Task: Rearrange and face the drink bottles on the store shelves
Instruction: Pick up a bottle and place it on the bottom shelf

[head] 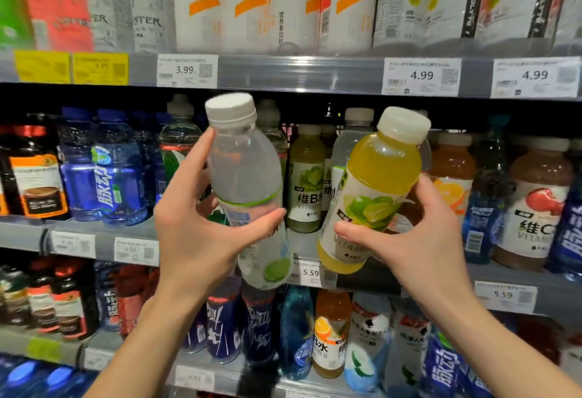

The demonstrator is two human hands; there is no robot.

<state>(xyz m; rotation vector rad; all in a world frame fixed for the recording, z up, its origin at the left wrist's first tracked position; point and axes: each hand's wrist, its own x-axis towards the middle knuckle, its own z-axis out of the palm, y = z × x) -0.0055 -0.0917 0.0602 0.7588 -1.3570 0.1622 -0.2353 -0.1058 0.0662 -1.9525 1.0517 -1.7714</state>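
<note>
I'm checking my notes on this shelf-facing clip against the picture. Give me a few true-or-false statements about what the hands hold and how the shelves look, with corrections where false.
1. The left hand holds a clear bottle with a white cap. True.
2. The right hand holds nothing. False: it grips a yellow drink bottle with limes on its label.
3. Both held bottles stand on the middle shelf. False: both are lifted in front of it, tilted.
4. The price tag between the two held bottles reads 5.59. True.
5. The held bottles have blue caps. False: both caps are white.
</note>
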